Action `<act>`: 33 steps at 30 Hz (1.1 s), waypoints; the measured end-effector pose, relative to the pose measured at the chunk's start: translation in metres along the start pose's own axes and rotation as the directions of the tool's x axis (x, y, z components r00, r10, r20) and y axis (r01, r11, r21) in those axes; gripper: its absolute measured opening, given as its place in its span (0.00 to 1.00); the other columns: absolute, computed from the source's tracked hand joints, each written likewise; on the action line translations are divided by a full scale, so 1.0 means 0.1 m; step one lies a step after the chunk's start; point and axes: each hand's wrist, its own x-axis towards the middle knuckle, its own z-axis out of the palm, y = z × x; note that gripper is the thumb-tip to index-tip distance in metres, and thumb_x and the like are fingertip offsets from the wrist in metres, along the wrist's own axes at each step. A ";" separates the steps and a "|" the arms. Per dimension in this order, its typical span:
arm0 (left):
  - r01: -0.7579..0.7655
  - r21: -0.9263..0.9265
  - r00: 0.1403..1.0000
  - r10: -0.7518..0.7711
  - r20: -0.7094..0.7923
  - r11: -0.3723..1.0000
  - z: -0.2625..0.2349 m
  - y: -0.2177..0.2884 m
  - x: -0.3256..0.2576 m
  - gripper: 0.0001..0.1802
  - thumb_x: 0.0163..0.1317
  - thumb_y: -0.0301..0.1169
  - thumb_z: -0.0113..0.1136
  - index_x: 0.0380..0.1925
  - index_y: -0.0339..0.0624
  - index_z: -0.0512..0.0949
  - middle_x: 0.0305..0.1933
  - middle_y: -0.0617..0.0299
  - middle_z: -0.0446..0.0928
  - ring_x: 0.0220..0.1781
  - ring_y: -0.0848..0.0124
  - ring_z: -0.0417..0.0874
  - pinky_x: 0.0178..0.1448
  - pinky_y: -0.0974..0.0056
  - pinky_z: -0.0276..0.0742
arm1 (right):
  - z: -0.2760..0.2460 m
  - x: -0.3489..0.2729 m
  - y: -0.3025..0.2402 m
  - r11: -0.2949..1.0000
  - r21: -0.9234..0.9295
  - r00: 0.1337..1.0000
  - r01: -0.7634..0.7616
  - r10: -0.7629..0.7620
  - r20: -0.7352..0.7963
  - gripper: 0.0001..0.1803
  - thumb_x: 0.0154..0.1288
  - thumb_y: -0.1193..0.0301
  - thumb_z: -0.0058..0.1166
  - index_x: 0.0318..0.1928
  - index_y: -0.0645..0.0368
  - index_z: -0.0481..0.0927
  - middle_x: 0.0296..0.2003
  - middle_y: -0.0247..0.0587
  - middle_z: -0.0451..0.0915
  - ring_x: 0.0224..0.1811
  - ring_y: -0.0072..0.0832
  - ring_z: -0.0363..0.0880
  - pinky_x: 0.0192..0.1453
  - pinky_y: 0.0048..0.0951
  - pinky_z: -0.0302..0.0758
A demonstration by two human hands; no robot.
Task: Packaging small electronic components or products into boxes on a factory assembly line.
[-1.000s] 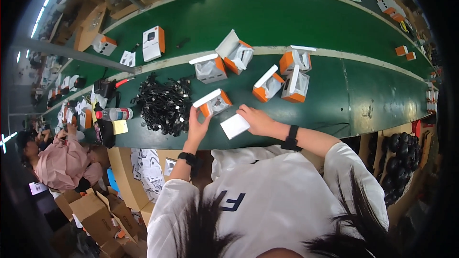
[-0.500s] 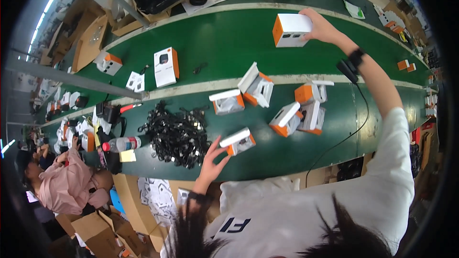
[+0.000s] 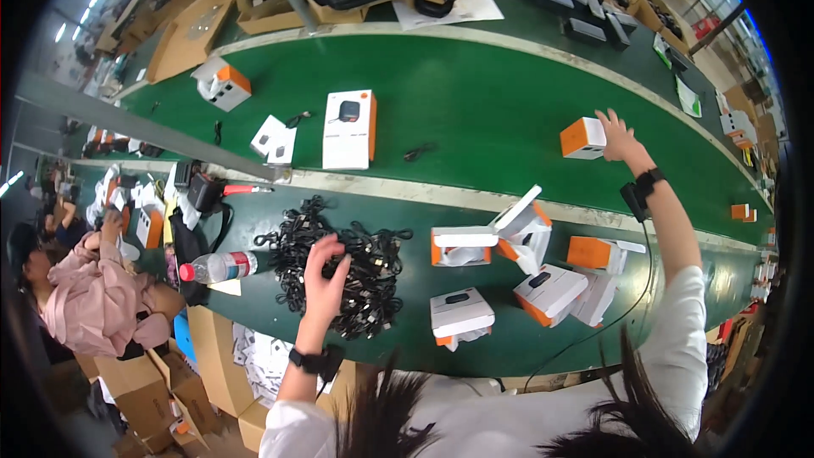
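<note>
Head view: right hand [image 3: 619,137] at a white-and-orange box [image 3: 583,139], left hand [image 3: 324,280] over a heap of cables [image 3: 371,276].
The box sits on the green belt [image 3: 483,102]; the right fingers are spread wide beside its right side, gripping nothing that shows, and I cannot tell whether they touch it. The left thumb and fingers are curved and well apart, with nothing visible between them; whether they touch the cables I cannot tell. Right of the heap, six smaller boxes [image 3: 462,314] stand on the dark green table [image 3: 509,352], several with flaps raised. A bottle [image 3: 229,266] with a red cap lies left of the cables.
</note>
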 end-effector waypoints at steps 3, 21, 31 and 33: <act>0.056 0.165 0.994 -0.039 -0.105 0.985 0.10 -0.29 0.42 0.22 0.50 0.27 0.62 0.46 0.37 0.68 0.56 0.48 0.65 0.60 0.53 0.64 0.64 0.56 0.58 | -0.53 -0.12 -0.72 0.907 0.041 0.889 0.419 -0.401 -0.219 0.36 0.45 0.75 0.59 0.59 0.54 0.64 0.62 0.48 0.60 0.60 0.45 0.65 0.61 0.43 0.64; 0.419 -0.821 0.739 -0.671 0.061 0.387 0.92 -0.83 1.49 0.21 0.60 0.37 0.59 0.50 0.42 0.68 0.36 0.69 0.69 0.39 0.79 0.70 0.43 0.68 0.68 | 0.34 0.27 -2.99 0.463 0.454 0.513 0.761 -0.858 0.015 0.09 0.52 0.70 0.59 0.28 0.60 0.72 0.31 0.45 0.74 0.37 0.44 0.74 0.40 0.41 0.70; -0.002 -0.837 0.885 -0.389 -0.256 0.546 0.36 0.18 1.51 0.10 0.60 0.28 0.57 0.40 0.36 0.76 0.36 0.65 0.78 0.33 0.82 0.76 0.31 0.77 0.70 | -0.38 0.32 -2.60 0.500 0.676 0.673 0.542 -0.739 0.007 0.10 0.61 0.72 0.51 0.33 0.61 0.64 0.20 0.47 0.72 0.22 0.39 0.72 0.26 0.38 0.66; 0.013 -0.873 0.864 -0.445 -0.236 0.487 0.26 0.35 1.44 0.10 0.60 0.28 0.57 0.39 0.35 0.76 0.36 0.63 0.79 0.31 0.81 0.77 0.30 0.77 0.72 | -0.58 0.28 -2.48 0.521 0.722 0.684 0.456 -0.724 0.090 0.09 0.61 0.72 0.51 0.34 0.62 0.65 0.19 0.40 0.72 0.16 0.29 0.70 0.20 0.32 0.66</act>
